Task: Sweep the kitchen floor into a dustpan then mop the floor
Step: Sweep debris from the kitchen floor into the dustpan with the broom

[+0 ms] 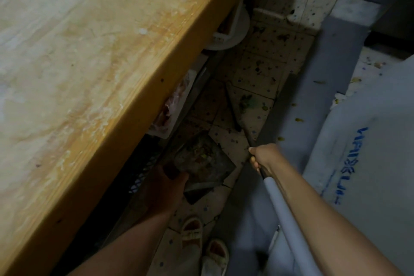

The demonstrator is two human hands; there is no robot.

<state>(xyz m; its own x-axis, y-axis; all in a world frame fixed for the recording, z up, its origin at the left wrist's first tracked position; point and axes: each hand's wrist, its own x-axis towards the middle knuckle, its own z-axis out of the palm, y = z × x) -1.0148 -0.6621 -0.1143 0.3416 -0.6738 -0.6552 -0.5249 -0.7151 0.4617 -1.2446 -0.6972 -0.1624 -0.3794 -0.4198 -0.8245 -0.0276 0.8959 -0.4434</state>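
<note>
Left hand (167, 182) was down in the shadow under the edge of the big worn wooden counter (89, 51), fingers wrapped around the near end of a dark, flat dustpan (202, 161) — the pan sat on the floor just ahead of that hand, already carrying a pile of greenish-yellow scraps. Right hand (263, 158) was closed tight on a long broom handle, dark where gripped and pale grey lower down (282, 204), running back along the forearm. Out past that hand the dark broom head (234, 107) rested on the speckled, cracked tile floor (264, 56), a bit beyond the dustpan's far edge, with a smear of green bits just past it. To the right of the right hand was a grey-blue covered surface with blue lettering (363, 141), a few crumbs on it. Below both arms — two feet in white sandals (201, 244). Stuff under the counter was too dark to make out properly.
</note>
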